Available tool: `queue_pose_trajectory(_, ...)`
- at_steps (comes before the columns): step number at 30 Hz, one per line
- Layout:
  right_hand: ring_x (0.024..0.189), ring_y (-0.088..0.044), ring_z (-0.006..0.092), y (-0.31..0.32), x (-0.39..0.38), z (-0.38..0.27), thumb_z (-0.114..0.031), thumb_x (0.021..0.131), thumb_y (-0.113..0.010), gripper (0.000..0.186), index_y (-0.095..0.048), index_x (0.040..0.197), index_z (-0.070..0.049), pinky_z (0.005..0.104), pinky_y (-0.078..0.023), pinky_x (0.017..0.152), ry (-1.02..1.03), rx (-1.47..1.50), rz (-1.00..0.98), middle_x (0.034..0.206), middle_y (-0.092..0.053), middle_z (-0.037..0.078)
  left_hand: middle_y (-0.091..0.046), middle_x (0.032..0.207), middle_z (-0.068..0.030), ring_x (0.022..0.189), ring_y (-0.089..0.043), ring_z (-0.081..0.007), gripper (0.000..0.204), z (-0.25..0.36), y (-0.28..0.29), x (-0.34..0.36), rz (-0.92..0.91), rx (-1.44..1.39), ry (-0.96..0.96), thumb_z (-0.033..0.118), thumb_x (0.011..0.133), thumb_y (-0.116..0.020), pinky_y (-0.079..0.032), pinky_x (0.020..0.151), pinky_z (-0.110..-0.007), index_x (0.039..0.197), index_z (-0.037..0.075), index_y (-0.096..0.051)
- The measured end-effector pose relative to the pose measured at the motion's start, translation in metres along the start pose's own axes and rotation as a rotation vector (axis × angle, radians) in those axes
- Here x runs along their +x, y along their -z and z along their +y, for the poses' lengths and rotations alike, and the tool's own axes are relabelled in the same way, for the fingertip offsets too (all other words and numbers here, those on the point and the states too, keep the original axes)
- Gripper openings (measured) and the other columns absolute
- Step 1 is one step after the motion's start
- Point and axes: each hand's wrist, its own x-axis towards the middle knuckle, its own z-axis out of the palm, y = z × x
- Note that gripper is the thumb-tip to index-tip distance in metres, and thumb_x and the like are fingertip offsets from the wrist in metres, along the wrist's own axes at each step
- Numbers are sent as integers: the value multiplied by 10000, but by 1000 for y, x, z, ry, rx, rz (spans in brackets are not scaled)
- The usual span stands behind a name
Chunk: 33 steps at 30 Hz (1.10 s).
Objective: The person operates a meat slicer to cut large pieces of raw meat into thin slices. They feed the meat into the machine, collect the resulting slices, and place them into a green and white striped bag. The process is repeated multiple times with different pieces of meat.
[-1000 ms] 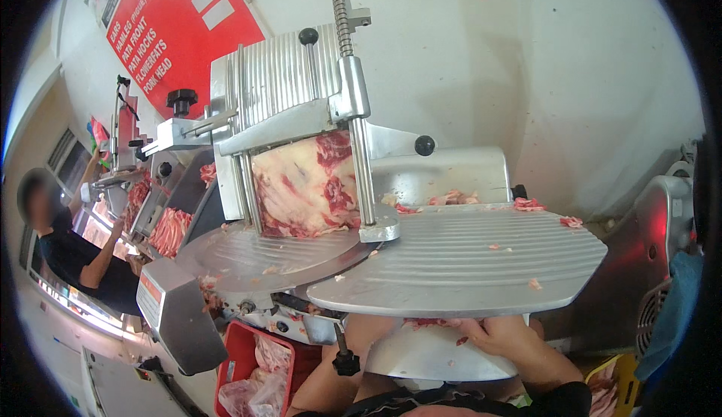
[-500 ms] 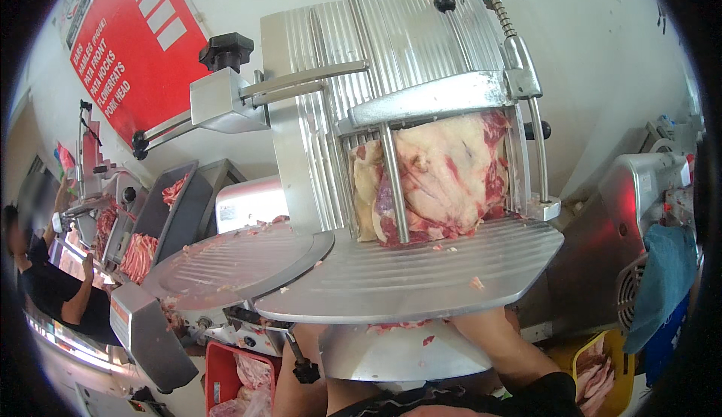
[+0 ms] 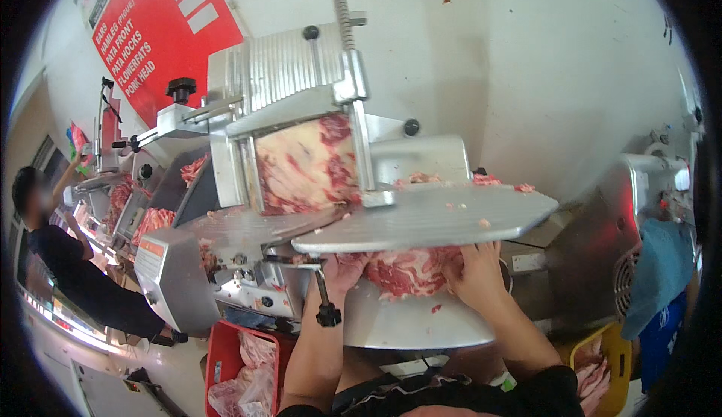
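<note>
Below the slicer's rounded steel plate [image 3: 436, 218], a pile of thin red-and-white meat slices [image 3: 406, 270] sits between my two hands, over a sloping metal surface [image 3: 417, 327]. My left hand [image 3: 344, 270] presses against the pile's left side, its fingers partly hidden under the plate edge. On the right side, my right hand [image 3: 475, 272] curls round the slices, its fingertips partly covered. Above, a large fatty meat block [image 3: 308, 165] stands clamped in the ribbed carriage [image 3: 282, 71] of the meat slicer.
A red crate [image 3: 218, 368] with bagged meat stands at lower left, a yellow crate [image 3: 613, 357] with meat at lower right. Meat scraps [image 3: 421, 178] lie behind the plate. Another person [image 3: 64, 259] works at a second slicer on the left. A blue cloth [image 3: 662, 266] hangs at right.
The carriage and clamped meat block have moved left across the slicer. Both my hands now show below the plate with the slices between them; earlier they were hidden beneath it.
</note>
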Motion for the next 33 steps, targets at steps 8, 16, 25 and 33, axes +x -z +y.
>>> queue_pose_trajectory(8, 1151, -601, 333, 15, 18, -22, -217, 883, -737, 536, -536, 1331, -1, 445, -452, 1002, 78, 426, -2, 1230, -614, 223, -694, 1063, -50, 937, -666, -157, 346, -11, -26, -36, -172, 767, -40, -18, 848, -609, -565, 798, -288, 1191, 20, -625)
queue_pose_trajectory(16, 890, -663, 207, 11, 18, -7, -157, 885, -731, 397, -623, 1250, -49, 359, -537, 797, -321, 432, -166, 1029, -670, 141, -729, 1071, -169, 978, -705, -245, 409, -21, -49, -30, -273, 1701, -488, 210, 817, -800, -527, 905, -332, 1173, 31, -707)
queue_pose_trajectory(25, 1338, -478, 352, -4, -6, -33, -311, 896, -686, 509, -563, 1365, -154, 547, -363, 1073, 302, -11, -97, 1471, -497, 143, -645, 1149, -175, 1091, -648, -336, 431, 14, -17, 8, -97, 434, -286, 146, 916, -683, -543, 966, -452, 1274, -64, -568)
queue_pose_trajectory(33, 1346, -475, 347, -10, -13, -31, -424, 937, -624, 583, -496, 1447, -173, 550, -328, 1106, 326, -41, -163, 1492, -492, 134, -650, 905, -109, 912, -632, -278, 203, 13, -30, 20, -160, -80, 70, 151, 967, -574, -575, 833, -356, 951, -32, -661)
